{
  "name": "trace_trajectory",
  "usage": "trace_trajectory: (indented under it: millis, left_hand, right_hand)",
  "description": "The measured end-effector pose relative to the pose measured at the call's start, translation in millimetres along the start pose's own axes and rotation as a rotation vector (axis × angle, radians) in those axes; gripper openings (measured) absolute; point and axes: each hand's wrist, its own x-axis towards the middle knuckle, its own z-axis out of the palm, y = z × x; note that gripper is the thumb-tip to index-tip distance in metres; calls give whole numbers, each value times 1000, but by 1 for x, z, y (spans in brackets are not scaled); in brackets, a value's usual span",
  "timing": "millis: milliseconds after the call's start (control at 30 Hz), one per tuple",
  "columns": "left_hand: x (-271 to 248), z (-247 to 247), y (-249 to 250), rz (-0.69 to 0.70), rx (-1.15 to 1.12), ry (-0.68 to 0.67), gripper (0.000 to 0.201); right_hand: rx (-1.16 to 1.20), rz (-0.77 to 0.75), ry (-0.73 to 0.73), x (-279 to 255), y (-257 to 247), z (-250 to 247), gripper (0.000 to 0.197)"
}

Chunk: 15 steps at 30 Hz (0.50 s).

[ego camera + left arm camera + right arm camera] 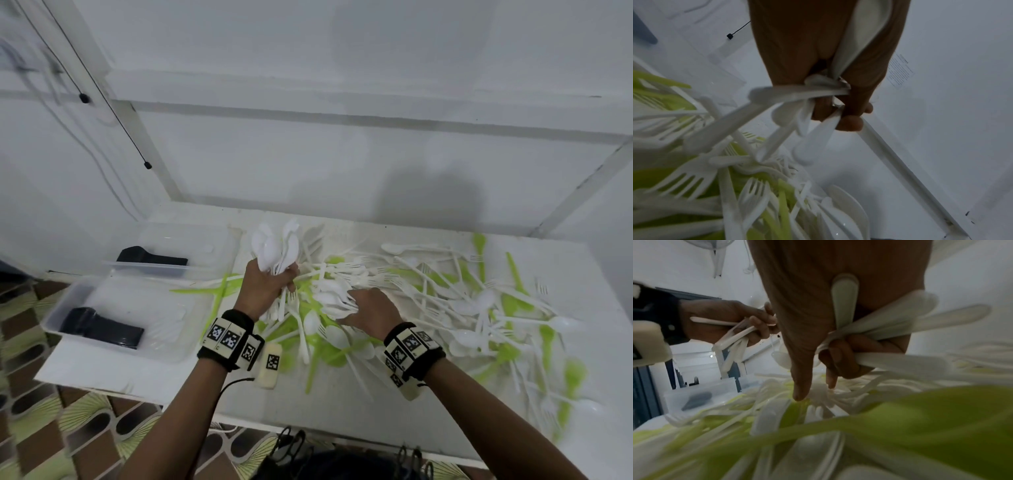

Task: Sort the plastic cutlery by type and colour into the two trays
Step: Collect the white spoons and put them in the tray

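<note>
White spoons (277,250) bunched in left hand (265,286), bowls fanned upward.

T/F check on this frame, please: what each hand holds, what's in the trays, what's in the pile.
1. The left hand grips a bunch of white spoons. True.
2. The right hand is empty. False: its grip holds several white spoons.
3. Both clear trays hold black cutlery. True.
4. The pile on the table is all white. False: green pieces are mixed with the white.
5. The pile holds no forks. False: white forks lie in it.
</note>
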Motion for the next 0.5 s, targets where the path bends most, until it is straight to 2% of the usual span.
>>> trace_trajectory:
  millis: [133,233,300,367,400,500]
  left_hand:
    - [2,-4,-5,-7,11,10,7]
    - [2,-4,-12,-17,25,5,6]
    - [3,-4,-17,-20,52,-6,7]
    - [2,-3,-21,-19,80,-12,10]
    - [2,-2,-22,-15,98,-19,13]
    - [-2,3,-21,14,165,-80,23]
  right_hand:
    - [-64,-17,-8,-1,-5,-2,44]
    - [-5,-24,1,4,-2,-3,35]
    - [94,-65,10,4,1,-7,37]
    - [184,-134,70,2,-1,-12,54]
    - [234,-144,121,1,-2,-14,54]
    - [345,-126,240,0,-2,-23,30]
